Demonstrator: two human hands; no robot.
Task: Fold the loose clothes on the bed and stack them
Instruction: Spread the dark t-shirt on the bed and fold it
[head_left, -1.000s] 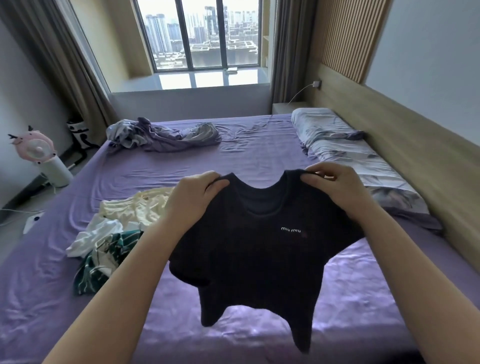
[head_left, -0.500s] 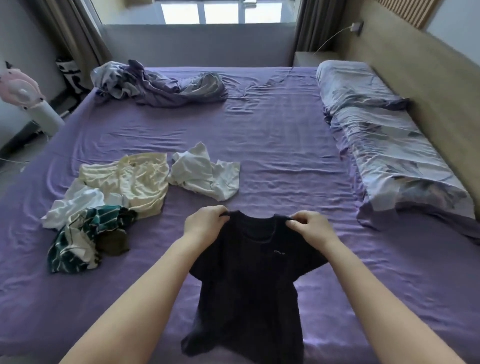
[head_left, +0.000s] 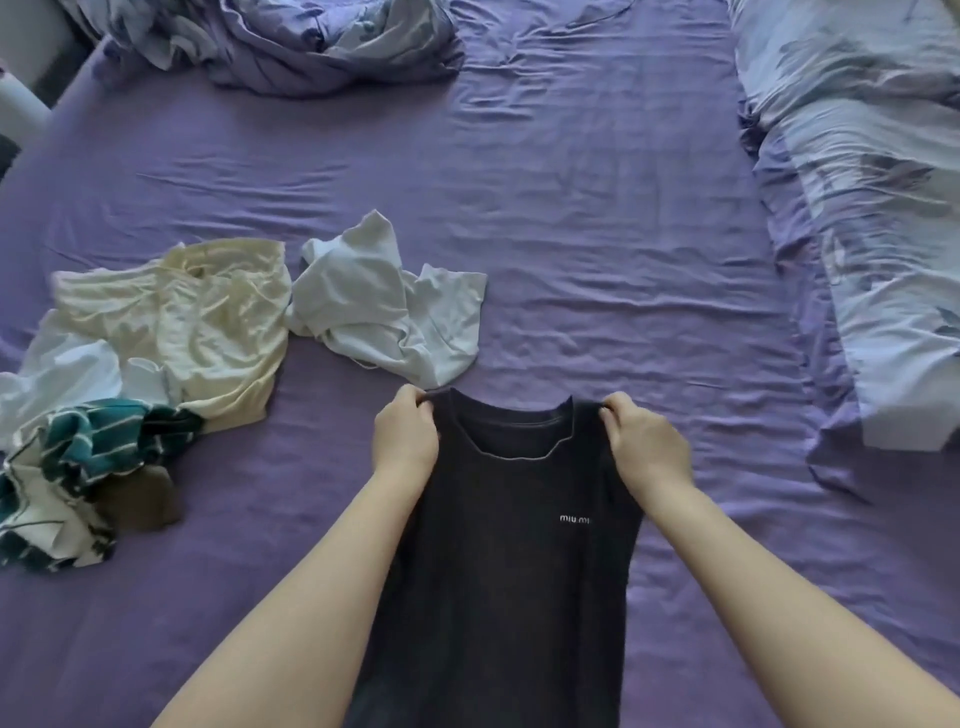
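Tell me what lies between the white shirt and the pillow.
Only bare purple sheet: nothing lies between the white shirt and the pillow in the head view.

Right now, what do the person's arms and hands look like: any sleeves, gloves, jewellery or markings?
Both forearms are bare as far as the picture shows, with no sleeve edge in view. The left hand and right hand wear no gloves. No ring, watch, bracelet or marking shows on the visible sides of either hand or wrist.
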